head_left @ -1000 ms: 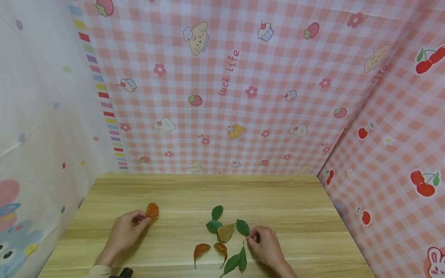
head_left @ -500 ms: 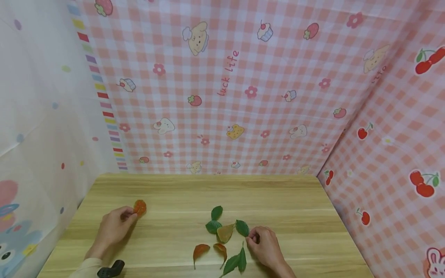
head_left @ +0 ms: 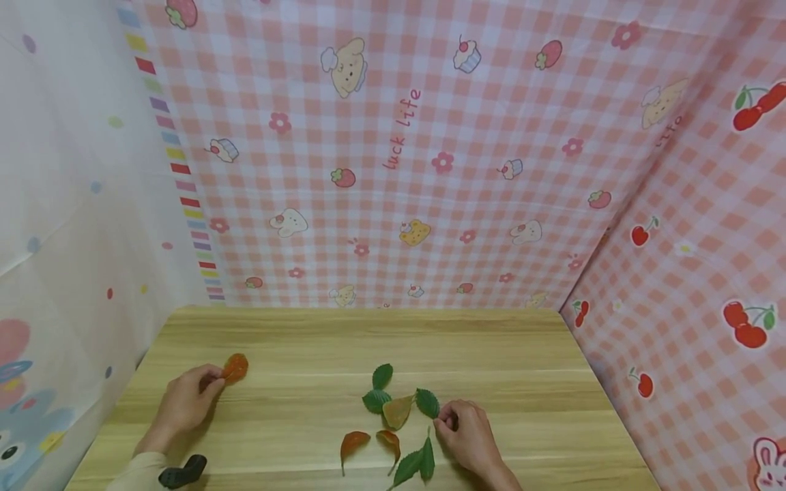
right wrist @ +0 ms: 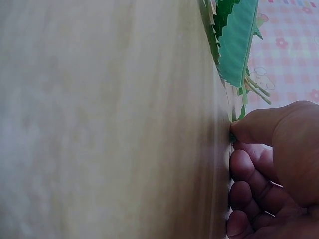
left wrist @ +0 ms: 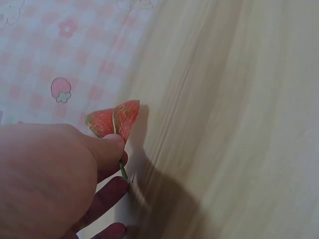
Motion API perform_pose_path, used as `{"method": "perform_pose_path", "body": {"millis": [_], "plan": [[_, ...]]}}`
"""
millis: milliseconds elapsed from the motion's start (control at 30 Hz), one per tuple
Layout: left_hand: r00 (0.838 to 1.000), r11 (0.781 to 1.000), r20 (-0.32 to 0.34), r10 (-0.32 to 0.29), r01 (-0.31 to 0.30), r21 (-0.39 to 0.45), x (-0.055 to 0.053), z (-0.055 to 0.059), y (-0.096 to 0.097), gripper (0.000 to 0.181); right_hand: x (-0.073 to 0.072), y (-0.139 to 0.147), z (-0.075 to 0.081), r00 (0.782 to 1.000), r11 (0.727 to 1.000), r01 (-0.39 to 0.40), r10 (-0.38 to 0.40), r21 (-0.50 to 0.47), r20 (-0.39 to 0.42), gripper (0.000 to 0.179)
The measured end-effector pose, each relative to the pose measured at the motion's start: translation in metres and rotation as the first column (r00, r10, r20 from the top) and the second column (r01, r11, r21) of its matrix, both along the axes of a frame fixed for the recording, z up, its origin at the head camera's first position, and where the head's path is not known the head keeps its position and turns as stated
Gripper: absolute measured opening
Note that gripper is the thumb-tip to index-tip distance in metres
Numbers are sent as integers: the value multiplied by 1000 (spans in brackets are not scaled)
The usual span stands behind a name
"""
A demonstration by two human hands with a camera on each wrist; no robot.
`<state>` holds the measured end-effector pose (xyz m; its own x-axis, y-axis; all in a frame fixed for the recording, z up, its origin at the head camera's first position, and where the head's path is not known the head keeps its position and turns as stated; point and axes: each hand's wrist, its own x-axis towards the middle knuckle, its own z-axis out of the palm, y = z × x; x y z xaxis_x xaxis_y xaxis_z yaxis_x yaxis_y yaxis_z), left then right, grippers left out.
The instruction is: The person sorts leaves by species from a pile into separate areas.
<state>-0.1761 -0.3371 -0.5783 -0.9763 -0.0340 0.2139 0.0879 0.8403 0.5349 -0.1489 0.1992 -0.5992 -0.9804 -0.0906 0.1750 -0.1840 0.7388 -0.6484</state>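
Over the left part of the table, my left hand (head_left: 184,404) pinches a red-orange leaf (head_left: 236,368) by its stem. The left wrist view shows the thumb on the base of the leaf (left wrist: 107,119), green-flecked and lifted off the wood. My right hand (head_left: 471,436) rests on the table at right, thumb and forefinger pinching the end of a serrated green leaf (head_left: 426,402). That leaf lies beside a yellow-brown leaf (head_left: 398,412), with a green leaf (head_left: 376,401) on its other side. In the right wrist view, the right thumb and finger (right wrist: 249,127) press down close to the wood.
Another green leaf (head_left: 383,376) lies farther back. Two curled orange leaves (head_left: 353,443) and a pair of joined green leaves (head_left: 410,468) lie toward the front. A black device (head_left: 183,472) is on the left wrist. Patterned cloth (head_left: 368,204) walls the wooden table (head_left: 307,341).
My left hand has moved left with the red-orange leaf, away from the arranged leaves, and the leaf has turned slightly. My right hand has stayed at the green leaf.
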Motion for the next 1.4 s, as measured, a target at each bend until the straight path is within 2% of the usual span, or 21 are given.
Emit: {"method": "perform_pose_path", "body": {"millis": [133,433,1033,1400], "plan": [[1000,999,0,-19,19,-28,-2,-1,-7,7,0,0,0,1000,1000,-2,2,-4,2,30],[999,999,-1,-44,44,-21,-4,-3,-12,5,1,1,0,1000,1000,-6,6,-11,4,30],[998,999,51,-45,46,-17,-3,-2,-13,7,1,-4,2,1000,998,7,-6,63,-12,26],[999,999,41,-34,35,-15,-2,-1,-12,7,3,-5,2,999,996,14,-10,89,-46,24]]}}
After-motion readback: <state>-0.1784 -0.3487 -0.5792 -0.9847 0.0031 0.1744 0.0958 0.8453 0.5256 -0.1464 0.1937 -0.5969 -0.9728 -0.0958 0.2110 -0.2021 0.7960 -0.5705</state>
